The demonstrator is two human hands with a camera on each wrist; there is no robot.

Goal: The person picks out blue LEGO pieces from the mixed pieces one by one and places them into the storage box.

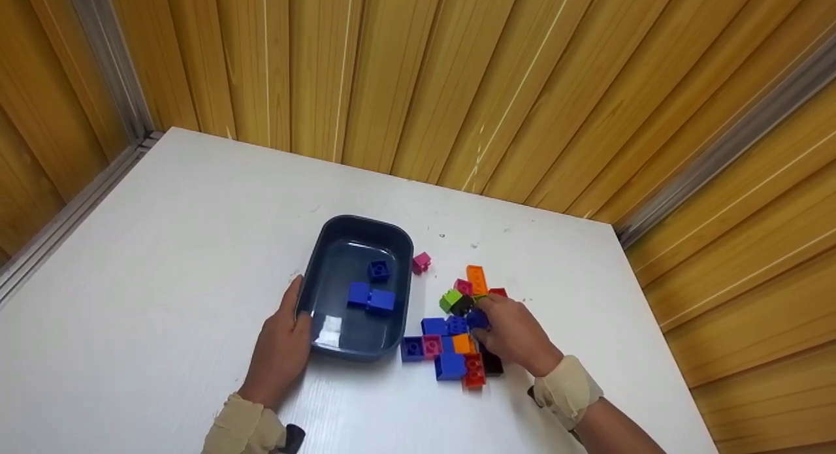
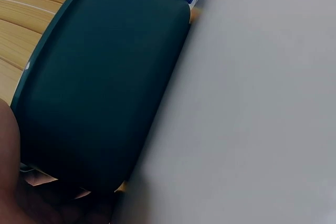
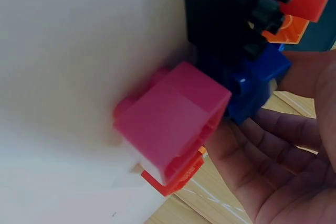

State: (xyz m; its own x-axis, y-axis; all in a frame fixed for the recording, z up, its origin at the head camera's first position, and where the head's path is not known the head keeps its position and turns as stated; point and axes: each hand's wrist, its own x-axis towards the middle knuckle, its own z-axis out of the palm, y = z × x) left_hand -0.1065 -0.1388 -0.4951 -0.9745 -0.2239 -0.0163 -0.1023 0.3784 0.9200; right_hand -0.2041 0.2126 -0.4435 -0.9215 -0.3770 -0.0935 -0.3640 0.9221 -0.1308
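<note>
A dark blue tray (image 1: 320, 245) stands on the white table with several blue bricks (image 1: 381, 302) inside. My left hand (image 1: 281, 346) holds its near left side, thumb at the rim; the left wrist view shows the tray's outer wall (image 2: 105, 82) close up. Over the loose brick pile, my right hand (image 1: 519, 333) pinches a blue brick (image 1: 478, 319) between thumb and fingers. In the right wrist view that blue brick (image 3: 254, 90) sits between the fingertips, with a black brick (image 3: 220, 11) and a pink brick (image 3: 173, 119) right beside it.
Right of the tray lie mixed bricks: a green brick (image 1: 450, 300), an orange brick (image 1: 477, 279), a red brick (image 1: 474, 372) and several blue ones. One pink brick (image 1: 422, 262) lies apart near the tray's right wall. Yellow wood-look panels (image 1: 405, 81) stand behind the white table (image 1: 196, 245).
</note>
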